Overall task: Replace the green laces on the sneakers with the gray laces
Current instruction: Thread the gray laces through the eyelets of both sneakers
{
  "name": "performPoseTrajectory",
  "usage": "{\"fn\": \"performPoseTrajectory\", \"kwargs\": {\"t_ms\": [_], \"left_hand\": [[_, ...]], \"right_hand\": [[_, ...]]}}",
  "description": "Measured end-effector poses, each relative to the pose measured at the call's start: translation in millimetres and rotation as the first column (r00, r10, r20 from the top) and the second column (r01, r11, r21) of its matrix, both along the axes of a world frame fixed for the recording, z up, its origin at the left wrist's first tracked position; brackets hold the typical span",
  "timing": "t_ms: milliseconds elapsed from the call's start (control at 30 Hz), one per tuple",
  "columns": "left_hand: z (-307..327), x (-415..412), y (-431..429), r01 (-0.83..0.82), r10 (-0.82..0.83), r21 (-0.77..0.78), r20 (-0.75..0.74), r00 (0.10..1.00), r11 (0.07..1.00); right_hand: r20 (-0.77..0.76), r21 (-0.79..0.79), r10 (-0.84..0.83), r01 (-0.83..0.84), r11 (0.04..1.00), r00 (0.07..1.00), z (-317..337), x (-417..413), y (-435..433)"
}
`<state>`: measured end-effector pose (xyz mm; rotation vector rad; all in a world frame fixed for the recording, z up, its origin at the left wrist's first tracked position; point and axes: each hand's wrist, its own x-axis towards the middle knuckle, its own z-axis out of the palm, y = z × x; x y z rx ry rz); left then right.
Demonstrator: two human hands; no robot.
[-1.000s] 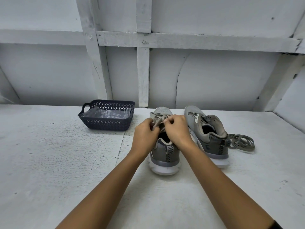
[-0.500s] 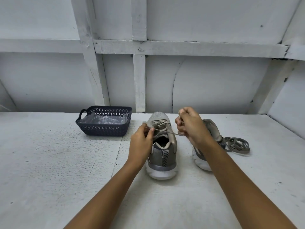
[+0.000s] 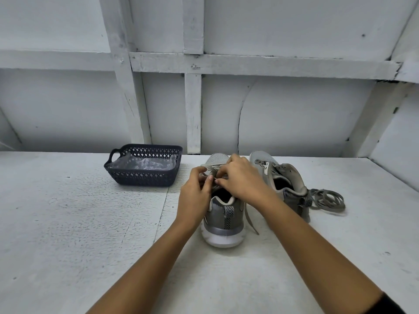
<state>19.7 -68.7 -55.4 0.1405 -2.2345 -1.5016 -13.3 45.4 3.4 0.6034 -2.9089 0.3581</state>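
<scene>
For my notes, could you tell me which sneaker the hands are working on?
The sneaker nearer the basket: left hand and right hand pinch its lace; the other sneaker stands untouched.

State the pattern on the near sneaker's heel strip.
Black-and-white chevrons on the gray mesh sneaker's heel strip, head view.

**White tabletop: two sneakers, a basket, a coil of laces**

The rough, white-painted table (image 3: 68,223) carries four things. A gray sneaker (image 3: 223,220) stands upright on its sole directly under both hands, heel toward the person. The left hand (image 3: 195,191) and right hand (image 3: 242,180) meet over its tongue. One end of its lace (image 3: 250,219) trails down onto the table below the right wrist. Just right of the right hand sits a second sneaker (image 3: 283,184). A loose coil of laces (image 3: 326,198) lies farther right, just beside that shoe's heel. Well left of the left hand sits a dark lattice basket (image 3: 145,177) lined with clear plastic.
</scene>
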Motion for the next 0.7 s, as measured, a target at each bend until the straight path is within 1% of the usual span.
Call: {"fn": "performPoseTrajectory", "kwargs": {"t_ms": [167,300,367,467,533,633,700], "left_hand": [[-1.4,-0.6,-1.0,0.023,-0.023,-0.009,-0.013,1.0,1.0],[1.0,-0.9,-0.5,0.024,-0.024,0.034,-0.006,1.0,0.999],[2.5,-0.5,0.0,0.025,-0.024,0.04,-0.013,1.0,0.999],[2.9,-0.5,0.4,0.021,-0.021,-0.003,-0.028,0.999,1.0],[2.7,-0.9,-0.6,0.016,-0.018,-0.046,-0.032,0.999,0.999],[4.0,-0.3,-3.1,0.022,-0.023,-0.065,-0.024,0.999,0.998],[8.0,-0.6,-6.8,0.052,-0.051,-0.063,0.003,0.999,0.997]], "right_hand": [[0.033,-0.045,0.044,-0.042,0.998,0.998,-2.1,-2.8,2.5],[0.065,-0.284,0.1,-0.078,0.956,0.993,-1.0,6.5,12.8],[0.123,-0.375,0.141,-0.086,0.923,0.982,2.0,15.7,24.2],[0.206,-0.467,0.205,-0.089,0.88,0.957,5.1,25.6,43.8],[0.24,-0.494,0.242,-0.096,0.864,0.94,3.9,27.5,49.7],[0.275,-0.559,0.242,-0.05,0.828,0.93,1.2,22.7,46.6],[0.27,-0.623,0.168,0.039,0.782,0.948,-0.8,14.7,44.3]]}}
